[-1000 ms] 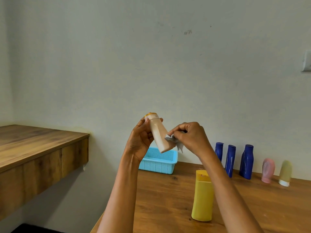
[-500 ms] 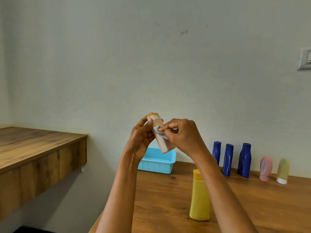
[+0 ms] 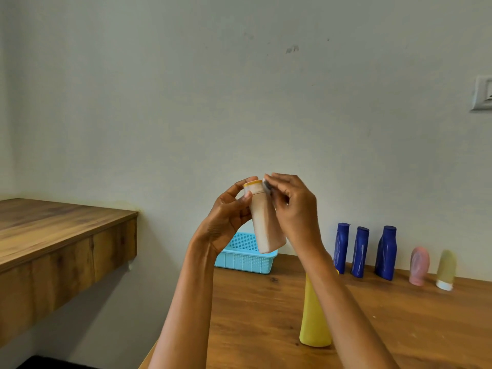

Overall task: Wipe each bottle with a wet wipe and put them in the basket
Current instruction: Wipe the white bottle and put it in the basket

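Beige bottle (image 3: 267,222) held tilted in the air, left hand (image 3: 226,219) gripping near its cap | right hand (image 3: 295,209) pinching wet wipe (image 3: 267,185) against its top | blue basket (image 3: 246,255) behind on bench (image 3: 266,315)

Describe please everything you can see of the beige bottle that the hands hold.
The beige bottle looks like matte plastic, with a paler cap rimmed in yellow. It is held in the air above the table, cap up, tilted. The left hand grips its upper part; the right hand presses a wet wipe against the cap.
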